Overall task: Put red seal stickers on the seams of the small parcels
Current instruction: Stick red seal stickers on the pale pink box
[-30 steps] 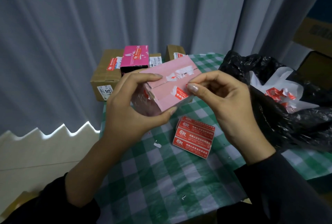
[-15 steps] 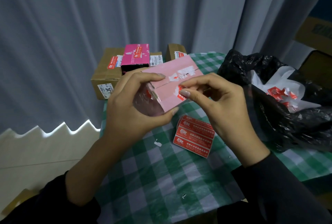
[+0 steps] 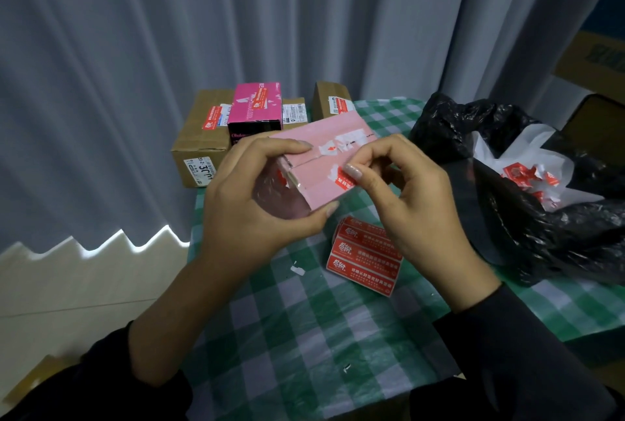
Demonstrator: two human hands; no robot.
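My left hand (image 3: pixel 250 207) grips a pale pink parcel (image 3: pixel 321 187) above the table, thumb under it and fingers over its top edge. A seam runs along the parcel's upper face, with torn white and red sticker remains beside it. My right hand (image 3: pixel 402 204) has its fingertips bunched on a red sticker (image 3: pixel 343 182) near the seam, the thumb pressing at its edge. A stack of red seal stickers (image 3: pixel 363 260) lies on the checked cloth just below both hands.
Brown cardboard boxes (image 3: pixel 199 143) and a bright pink box (image 3: pixel 255 106) stand at the table's (image 3: pixel 304 336) far left, all with red stickers. A black plastic bag (image 3: pixel 527 211) with white and red paper scraps fills the right side. Grey curtains hang behind.
My right hand has moved left onto the parcel's face, from its right edge to the red sticker by the seam. The left hand keeps its hold on the parcel.
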